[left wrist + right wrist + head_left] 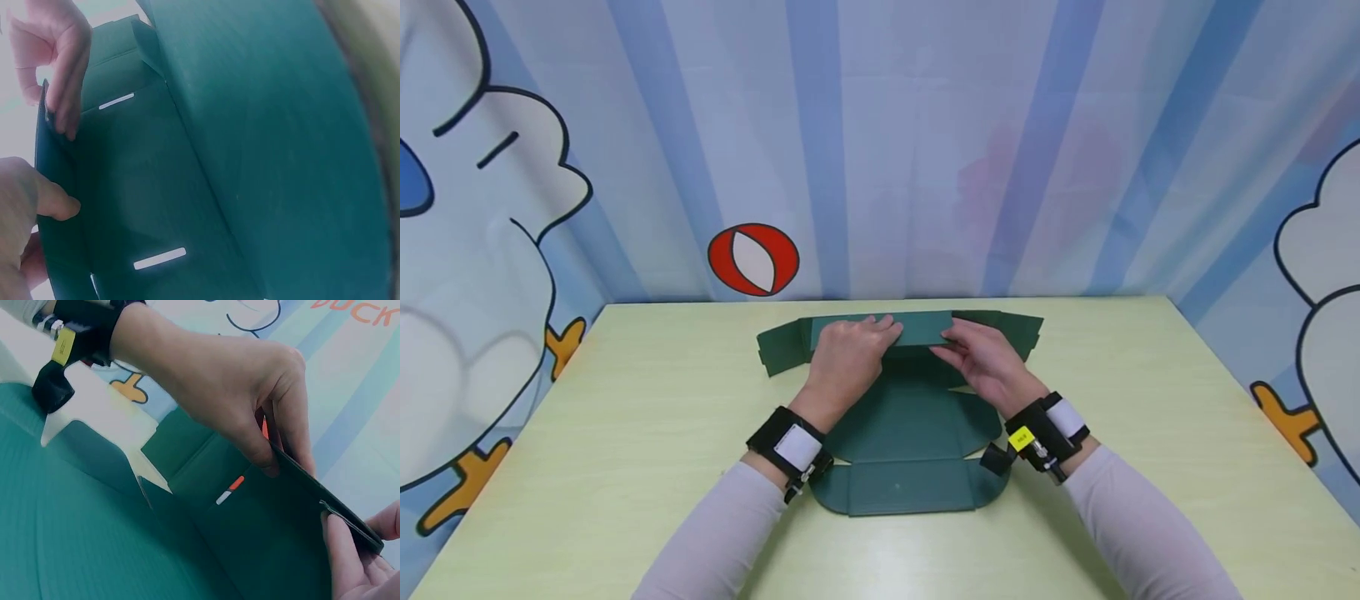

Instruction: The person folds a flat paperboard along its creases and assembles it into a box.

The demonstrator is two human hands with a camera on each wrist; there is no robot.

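A dark green flat cardboard box (pixel 898 425), partly folded, lies unfolded toward me on the table. Its far panel stands up, with a narrow folded strip (pixel 921 328) along the top. My left hand (pixel 853 358) grips the left-centre of that strip, its thumb (pixel 57 203) on the inner face and fingers behind. Farther right, my right hand (pixel 988 362) pinches the same edge between thumb and fingers, as the right wrist view (pixel 250 394) also shows. Two slots, one being a white slit (pixel 160 258), cut through the panel below the strip.
Side flaps stick out at the far end, one a left flap (pixel 784 347). A rounded front flap (pixel 910 487) lies toward me. The pale yellow table (pixel 662 400) reaches back to a printed curtain (pixel 917 167). Each wrist wears a black strap (pixel 790 450).
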